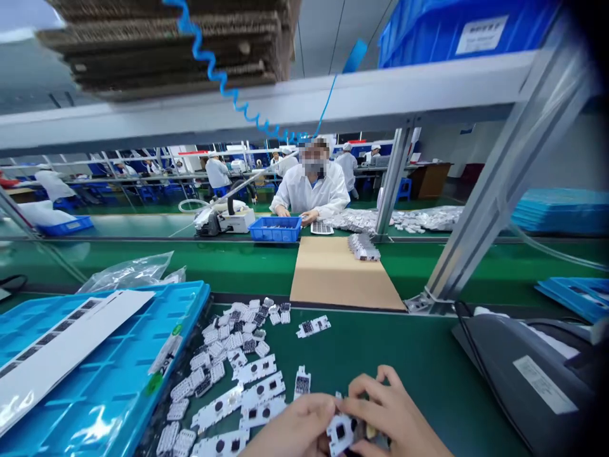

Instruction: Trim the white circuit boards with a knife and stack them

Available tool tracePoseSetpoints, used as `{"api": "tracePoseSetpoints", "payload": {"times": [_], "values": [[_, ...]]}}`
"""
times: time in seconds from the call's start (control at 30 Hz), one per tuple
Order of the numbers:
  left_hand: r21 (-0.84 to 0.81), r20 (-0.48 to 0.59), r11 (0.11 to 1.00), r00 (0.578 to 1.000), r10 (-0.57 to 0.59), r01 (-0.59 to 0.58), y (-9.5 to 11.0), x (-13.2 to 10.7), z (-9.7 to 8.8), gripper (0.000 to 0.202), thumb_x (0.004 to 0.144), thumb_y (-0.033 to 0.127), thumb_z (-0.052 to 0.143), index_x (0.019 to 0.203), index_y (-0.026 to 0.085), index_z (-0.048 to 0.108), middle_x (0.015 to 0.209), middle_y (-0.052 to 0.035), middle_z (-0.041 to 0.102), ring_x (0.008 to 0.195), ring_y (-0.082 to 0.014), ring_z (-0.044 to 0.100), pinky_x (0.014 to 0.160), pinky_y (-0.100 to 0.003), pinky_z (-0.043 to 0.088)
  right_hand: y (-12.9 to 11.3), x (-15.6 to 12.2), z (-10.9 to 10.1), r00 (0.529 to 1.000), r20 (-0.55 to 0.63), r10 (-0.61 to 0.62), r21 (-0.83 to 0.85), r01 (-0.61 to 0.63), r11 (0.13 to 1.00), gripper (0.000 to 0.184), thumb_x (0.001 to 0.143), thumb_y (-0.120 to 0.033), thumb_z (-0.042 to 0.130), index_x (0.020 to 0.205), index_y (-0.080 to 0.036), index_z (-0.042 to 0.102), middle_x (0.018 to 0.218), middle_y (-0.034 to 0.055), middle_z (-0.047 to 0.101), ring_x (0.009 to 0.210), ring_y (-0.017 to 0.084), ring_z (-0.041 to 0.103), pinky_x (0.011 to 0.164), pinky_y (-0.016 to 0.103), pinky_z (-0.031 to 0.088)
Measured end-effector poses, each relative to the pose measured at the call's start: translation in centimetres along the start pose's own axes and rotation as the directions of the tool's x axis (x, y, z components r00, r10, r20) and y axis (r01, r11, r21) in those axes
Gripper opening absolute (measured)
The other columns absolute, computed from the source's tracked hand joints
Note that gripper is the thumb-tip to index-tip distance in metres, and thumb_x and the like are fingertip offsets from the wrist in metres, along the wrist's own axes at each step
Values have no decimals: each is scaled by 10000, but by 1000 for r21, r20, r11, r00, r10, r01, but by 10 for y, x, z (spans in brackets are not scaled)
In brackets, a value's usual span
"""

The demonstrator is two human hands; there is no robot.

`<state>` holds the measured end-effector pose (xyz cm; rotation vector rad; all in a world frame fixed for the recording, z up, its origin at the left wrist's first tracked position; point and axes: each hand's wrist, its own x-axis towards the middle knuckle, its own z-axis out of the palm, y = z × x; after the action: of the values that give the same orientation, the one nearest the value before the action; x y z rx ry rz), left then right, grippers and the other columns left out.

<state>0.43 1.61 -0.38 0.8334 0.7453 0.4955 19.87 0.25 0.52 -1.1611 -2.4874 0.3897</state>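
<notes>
The left hand and the right hand are working together on a white plate with a dark square window, holding it low at the near edge of the green table. The fingers of both hands are closing on it from either side, pinching it rather than lying apart, while a small tan-and-dark piece is sitting just beside it, too hidden to name. Toward the left of the hands, a loose heap of similar white plates is spreading across the table, with a few larger ones lying nearest the hands. A blue plastic tray carrying a white sheet is resting along the table's left edge, and a dark grey machine is occupying its right edge. Across the conveyor, a co-worker in a white coat is reaching toward a blue crate.
</notes>
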Motion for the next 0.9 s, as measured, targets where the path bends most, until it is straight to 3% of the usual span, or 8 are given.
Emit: {"api": "tracePoseSetpoints", "payload": {"times": [0.07, 0.13, 0.27, 0.37, 0.47, 0.6, 0.7, 0.9], "values": [[-134, 38, 991, 999, -23, 28, 0, -3, 1, 380, 752, 432, 646, 873, 74, 614, 667, -42, 570, 515, -75, 547, 477, -159, 413, 0, 0, 4, 1000, -15, 21, 19, -21, 1000, 337, 802, -237, 577, 1129, -315, 562, 1011, 46, 583, 829, 175, 540, 727, 312, 419], [-190, -19, 981, 999, -31, 27, 3, -7, 2, 271, 778, 301, 631, 907, 66, 590, 647, -45, 586, 481, -79, 556, 438, -152, 410, 5, 1, 7, 989, -90, 117, 71, -111, 991, 384, 801, -328, 603, 1180, -299, 543, 1103, 75, 556, 915, 208, 534, 763, 334, 434], [-294, -159, 955, 987, 0, -48, 17, -14, -1, 166, 837, 159, 530, 991, 104, 497, 916, -111, 650, 604, -96, 617, 501, -167, 466, 25, 2, 10, 895, -226, 385, 86, -375, 923, 326, 851, -359, 523, 1161, -265, 563, 1039, 79, 596, 892, 211, 550, 740, 338, 448], [-311, -196, 947, 980, 19, -80, 26, -19, -1, 237, 844, 138, 535, 1046, 141, 410, 1105, -156, 619, 741, -140, 654, 632, -248, 531, 36, -1, 10, 882, -156, 445, 29, -446, 894, 225, 846, -353, 519, 1025, -280, 634, 895, 36, 635, 763, 193, 542, 714, 351, 440], [-308, -172, 948, 985, 27, -80, 28, -22, 1, 371, 846, 163, 565, 1147, 148, 349, 1197, -179, 576, 821, -172, 663, 726, -315, 544, 41, -10, 7, 880, -82, 467, 4, -468, 883, 216, 812, -392, 559, 985, -306, 657, 924, 20, 640, 739, 192, 531, 683, 344, 437], [-315, -136, 947, 991, 16, -59, 25, -24, 4, 596, 841, 178, 588, 1309, 158, 221, 1204, -178, 577, 856, -192, 664, 749, -326, 537, 50, -22, 3, 860, 86, 503, -58, -500, 864, 261, 764, -412, 608, 1015, -357, 651, 1019, 10, 611, 799, 204, 542, 707, 345, 436], [-349, -93, 937, 996, -14, -19, 22, -25, 6, 693, 852, 189, 579, 1392, 169, 145, 1195, -172, 589, 897, -193, 654, 754, -308, 529, 57, -24, 3, 863, 120, 490, -116, -478, 871, 204, 767, -372, 604, 958, -345, 670, 987, 18, 611, 783, 202, 543, 737, 366, 421], [-487, 52, 873, 998, 29, 0, 9, -20, 13, 370, 926, 315, 439, 1220, 107, 527, 1119, -153, 612, 900, -180, 633, 820, -339, 511, 37, -19, 1, 915, -58, 399, 33, -398, 917, 170, 823, -366, 536, 925, -264, 627, 953, 44, 621, 783, 189, 549, 721, 355, 430]]}}
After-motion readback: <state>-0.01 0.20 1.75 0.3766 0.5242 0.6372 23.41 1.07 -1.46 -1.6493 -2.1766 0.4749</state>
